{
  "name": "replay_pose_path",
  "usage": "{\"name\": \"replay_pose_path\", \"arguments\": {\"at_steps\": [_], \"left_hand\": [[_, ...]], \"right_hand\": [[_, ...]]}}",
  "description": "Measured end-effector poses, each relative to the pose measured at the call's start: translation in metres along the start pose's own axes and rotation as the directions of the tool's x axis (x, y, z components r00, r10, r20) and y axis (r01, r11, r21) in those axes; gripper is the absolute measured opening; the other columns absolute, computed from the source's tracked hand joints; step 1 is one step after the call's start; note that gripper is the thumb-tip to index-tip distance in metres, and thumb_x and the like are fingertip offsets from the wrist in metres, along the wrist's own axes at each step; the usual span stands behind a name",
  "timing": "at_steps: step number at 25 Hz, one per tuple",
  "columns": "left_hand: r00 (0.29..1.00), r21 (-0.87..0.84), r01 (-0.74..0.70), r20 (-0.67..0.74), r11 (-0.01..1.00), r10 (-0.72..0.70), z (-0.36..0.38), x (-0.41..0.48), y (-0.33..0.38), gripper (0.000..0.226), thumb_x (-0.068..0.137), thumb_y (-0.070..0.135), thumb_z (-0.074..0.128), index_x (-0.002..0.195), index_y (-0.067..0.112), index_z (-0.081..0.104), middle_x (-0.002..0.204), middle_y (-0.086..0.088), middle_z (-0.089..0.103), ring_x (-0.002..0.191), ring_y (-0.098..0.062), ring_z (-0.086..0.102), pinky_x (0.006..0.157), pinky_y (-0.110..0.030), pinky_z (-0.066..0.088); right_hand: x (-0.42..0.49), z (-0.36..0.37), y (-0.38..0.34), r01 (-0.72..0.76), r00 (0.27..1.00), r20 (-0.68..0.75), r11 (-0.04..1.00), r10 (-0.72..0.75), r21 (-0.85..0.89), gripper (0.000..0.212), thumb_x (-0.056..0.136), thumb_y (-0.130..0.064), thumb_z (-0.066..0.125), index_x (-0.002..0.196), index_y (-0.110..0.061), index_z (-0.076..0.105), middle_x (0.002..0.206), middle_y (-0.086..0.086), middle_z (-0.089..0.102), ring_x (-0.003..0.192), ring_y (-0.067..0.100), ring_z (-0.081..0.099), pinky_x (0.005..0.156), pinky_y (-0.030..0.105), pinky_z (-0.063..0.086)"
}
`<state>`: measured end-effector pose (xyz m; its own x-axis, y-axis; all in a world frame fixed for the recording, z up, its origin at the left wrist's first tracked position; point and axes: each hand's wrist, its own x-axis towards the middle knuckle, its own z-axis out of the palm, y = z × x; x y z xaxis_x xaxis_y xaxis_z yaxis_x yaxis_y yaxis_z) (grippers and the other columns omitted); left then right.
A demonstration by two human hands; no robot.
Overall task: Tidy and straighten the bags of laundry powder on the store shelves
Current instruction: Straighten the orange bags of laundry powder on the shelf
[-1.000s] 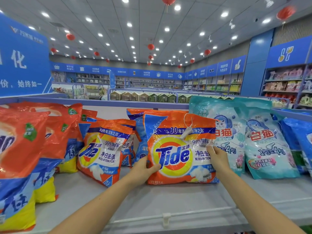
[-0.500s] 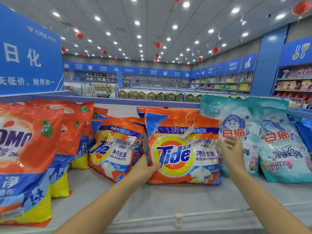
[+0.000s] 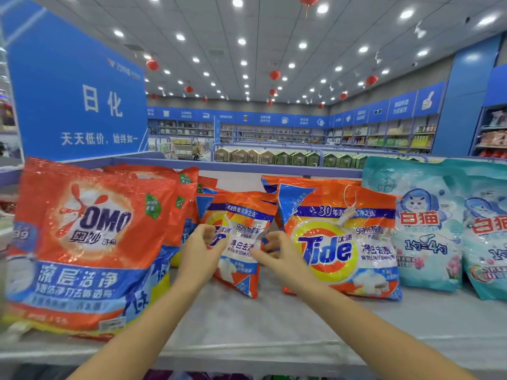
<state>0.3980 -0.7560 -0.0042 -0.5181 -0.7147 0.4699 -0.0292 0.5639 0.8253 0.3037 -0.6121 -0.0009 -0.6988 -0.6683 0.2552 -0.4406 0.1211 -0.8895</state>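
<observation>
The small Tide bag stands tilted on the shelf, between the OMO bags and the large Tide bag, with its top leaning to the left. It is approached from both sides. The right hand has its thumb laid across the front and its fingers curled at the right edge, so that edge is judged to be pinched. The left hand has its fingers curled at the left edge, but whether a grip is closed there cannot be told.

The film is glossy, so the bag could be lost from a light pinch and flop forward toward the shelf's open front. The large Tide bag, just beside the right hand, could be nudged out of line if the small one is swung upright too widely. The further Tide bags leaning behind it could also be tipped.

Every bag appears sealed and plump, and the powder inside cannot be seen. The teal 白猫 bags are lined up at the right.
</observation>
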Motion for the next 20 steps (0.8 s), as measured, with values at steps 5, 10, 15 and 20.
{"name": "replay_pose_path", "arguments": {"at_steps": [5, 10, 15, 20], "left_hand": [[0.963, -0.066, 0.269, -0.012, 0.961, -0.271, 0.015, 0.029, -0.029, 0.048, 0.087, 0.02, 0.062, 0.13, 0.004, 0.046, 0.134, -0.015, 0.05, 0.123, -0.029, 0.046, 0.102, -0.04, 0.038], [0.94, -0.157, 0.34, 0.094, 0.927, -0.328, 0.011, 0.029, -0.038, 0.067, 0.086, 0.016, 0.065, 0.142, 0.004, 0.031, 0.14, -0.009, 0.044, 0.127, -0.026, 0.043, 0.097, -0.028, 0.034], [0.897, -0.232, 0.426, 0.235, 0.874, -0.374, 0.017, 0.04, -0.047, 0.078, 0.065, 0.0, 0.081, 0.132, 0.007, 0.043, 0.121, -0.012, 0.061, 0.095, -0.018, 0.054, 0.084, -0.025, 0.04], [0.92, -0.125, 0.381, 0.155, 0.916, -0.361, 0.024, 0.042, -0.064, 0.077, 0.053, 0.017, 0.09, 0.119, 0.012, 0.05, 0.116, -0.011, 0.062, 0.101, -0.025, 0.06, 0.092, -0.034, 0.048]], "right_hand": [[0.033, 0.04, 0.02, -0.097, 0.981, -0.167, 0.994, 0.102, 0.041, 0.064, 0.068, -0.032, 0.08, 0.118, -0.02, 0.042, 0.121, 0.0, 0.059, 0.108, 0.018, 0.06, 0.093, 0.043, 0.05], [0.052, 0.022, 0.031, -0.114, 0.965, -0.217, 0.979, 0.15, 0.17, 0.056, 0.083, -0.003, 0.066, 0.133, -0.014, 0.043, 0.128, 0.005, 0.057, 0.111, 0.021, 0.058, 0.092, 0.036, 0.051], [0.066, 0.019, 0.01, -0.154, 0.967, -0.118, 0.889, 0.225, 0.432, 0.043, 0.09, -0.022, 0.06, 0.13, -0.022, 0.043, 0.117, 0.001, 0.061, 0.087, 0.011, 0.064, 0.066, 0.023, 0.053], [0.104, 0.017, -0.001, -0.061, 0.873, -0.398, 0.873, 0.282, 0.484, 0.033, 0.095, -0.033, 0.051, 0.114, -0.007, 0.056, 0.1, 0.003, 0.062, 0.098, 0.024, 0.058, 0.084, 0.033, 0.048]]}}
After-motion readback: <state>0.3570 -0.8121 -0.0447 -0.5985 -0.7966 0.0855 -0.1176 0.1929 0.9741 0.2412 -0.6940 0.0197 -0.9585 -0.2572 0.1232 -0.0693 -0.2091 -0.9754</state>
